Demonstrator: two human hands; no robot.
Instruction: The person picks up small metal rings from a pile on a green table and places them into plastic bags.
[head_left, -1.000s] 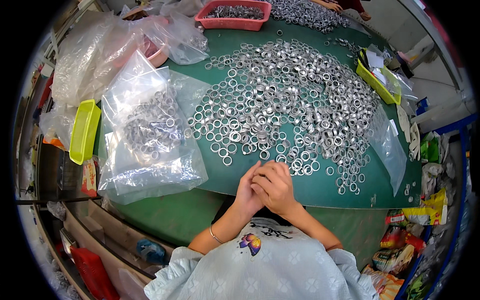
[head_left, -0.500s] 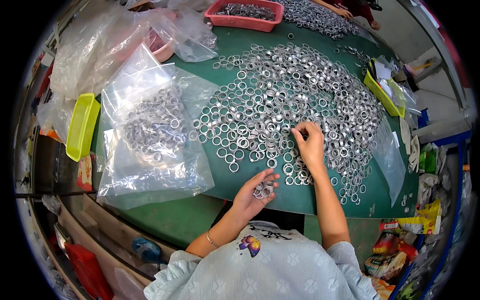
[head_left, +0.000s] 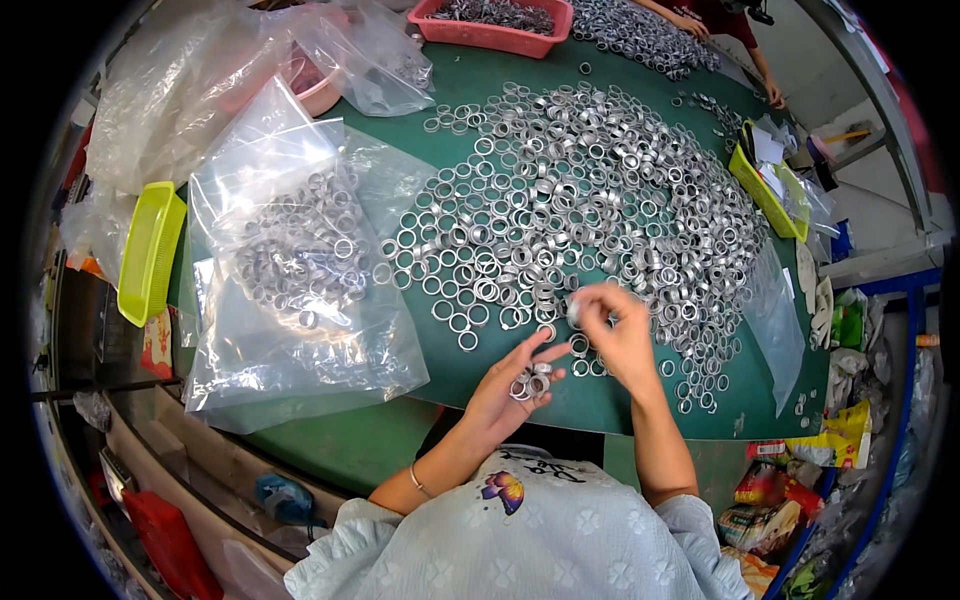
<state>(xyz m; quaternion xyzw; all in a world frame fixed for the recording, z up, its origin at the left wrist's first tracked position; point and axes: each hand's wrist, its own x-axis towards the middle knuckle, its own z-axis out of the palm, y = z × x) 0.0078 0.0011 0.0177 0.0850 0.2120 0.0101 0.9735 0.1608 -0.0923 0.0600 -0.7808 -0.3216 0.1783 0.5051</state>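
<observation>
Metal rings (head_left: 531, 383) sit in my left hand (head_left: 492, 400), which is cupped around them. Since half a second ago my right hand (head_left: 624, 338) has drawn back nearer it, thumb and fingertips pinching a blurred silvery ring (head_left: 574, 309); the ring pile (head_left: 690, 200) spreads just beyond both hands.
</observation>
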